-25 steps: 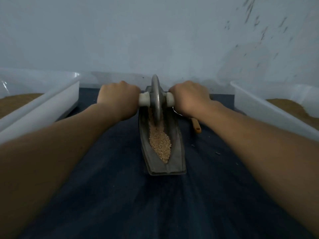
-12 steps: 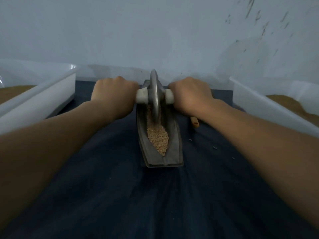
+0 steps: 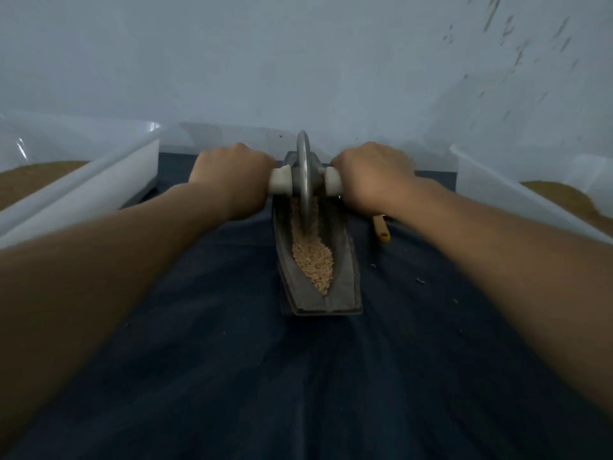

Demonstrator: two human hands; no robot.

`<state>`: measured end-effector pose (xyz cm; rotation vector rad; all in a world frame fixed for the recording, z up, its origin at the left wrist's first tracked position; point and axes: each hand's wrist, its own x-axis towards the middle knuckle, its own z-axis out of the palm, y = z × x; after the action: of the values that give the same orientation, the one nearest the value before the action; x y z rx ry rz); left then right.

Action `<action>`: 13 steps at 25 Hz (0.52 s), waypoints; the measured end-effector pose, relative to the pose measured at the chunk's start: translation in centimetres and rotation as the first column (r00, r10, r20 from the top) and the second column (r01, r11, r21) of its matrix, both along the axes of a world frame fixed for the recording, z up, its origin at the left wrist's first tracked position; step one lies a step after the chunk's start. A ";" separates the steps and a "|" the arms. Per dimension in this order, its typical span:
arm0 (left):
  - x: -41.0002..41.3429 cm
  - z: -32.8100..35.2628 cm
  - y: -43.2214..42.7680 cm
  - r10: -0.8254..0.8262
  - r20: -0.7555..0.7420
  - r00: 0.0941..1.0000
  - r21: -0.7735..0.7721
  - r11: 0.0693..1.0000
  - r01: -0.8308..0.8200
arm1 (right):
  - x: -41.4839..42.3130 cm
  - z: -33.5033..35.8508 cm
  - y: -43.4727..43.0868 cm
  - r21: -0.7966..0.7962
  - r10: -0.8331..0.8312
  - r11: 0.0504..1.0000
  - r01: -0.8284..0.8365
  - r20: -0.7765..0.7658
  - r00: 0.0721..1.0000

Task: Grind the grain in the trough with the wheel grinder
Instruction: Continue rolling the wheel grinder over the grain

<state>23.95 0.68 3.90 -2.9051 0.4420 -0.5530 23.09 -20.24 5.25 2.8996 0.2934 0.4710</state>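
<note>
Grain [image 3: 313,260] lies heaped along the groove of the trough [image 3: 348,287], which sits lengthwise on the dark worktop [image 3: 232,376], pointing away from me. The wheel grinder [image 3: 304,167] stands upright near the far end, its rim down in the kernels. My left hand [image 3: 232,174] and right hand [image 3: 371,171] each grip a white handle stub, fingers closed round it. With one hand on either side, I judge the load is even and the disc won't tip. The near-end grain looks whole, so I reckon many passes remain.
</note>
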 end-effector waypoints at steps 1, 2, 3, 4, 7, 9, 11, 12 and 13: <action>-1.2 -0.7 0.9 -0.082 0.077 0.994 0.023 0.996 0.080 | -1.6 -0.5 -1.0 -0.023 0.079 0.997 -0.079 0.012 0.997; -2.4 -1.7 1.7 -0.163 0.182 0.970 0.069 0.986 0.153 | -3.4 -1.4 -2.0 -0.036 0.148 0.989 -0.146 0.064 0.987; -3.4 -2.2 2.2 -0.223 0.281 0.933 0.104 0.974 0.202 | -5.0 -2.3 -2.7 -0.029 0.166 0.986 -0.164 0.135 0.977; -3.6 -2.1 2.3 -0.245 0.355 0.902 0.119 0.969 0.216 | -5.7 -2.7 -3.0 -0.015 0.148 0.989 -0.148 0.186 0.971; -1.4 -1.9 0.8 -0.115 0.291 0.950 0.085 0.992 0.094 | -2.9 -2.7 -1.7 0.012 0.049 0.999 -0.053 0.211 0.976; 0.3 -0.8 -0.5 0.024 0.097 0.995 -0.052 0.998 -0.019 | 0.3 -1.6 0.3 0.008 -0.041 0.999 0.040 0.204 0.978; 1.1 -0.6 -0.6 0.053 -0.011 0.999 -0.097 0.994 -0.054 | 1.4 0.0 1.0 -0.035 -0.035 0.999 0.040 0.130 0.991; 0.5 -0.7 -0.1 0.031 -0.004 1.000 -0.075 0.997 -0.031 | 0.7 0.1 0.5 -0.052 0.001 0.999 0.002 0.072 0.997; -0.5 -1.1 0.5 -0.034 0.081 0.996 -0.039 0.999 0.038 | -0.6 -0.2 -0.5 -0.062 0.062 0.996 -0.060 0.036 0.997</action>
<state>23.41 1.17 2.82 -2.9059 0.4783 -0.6897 22.44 -20.75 5.03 2.8264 0.3842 0.5167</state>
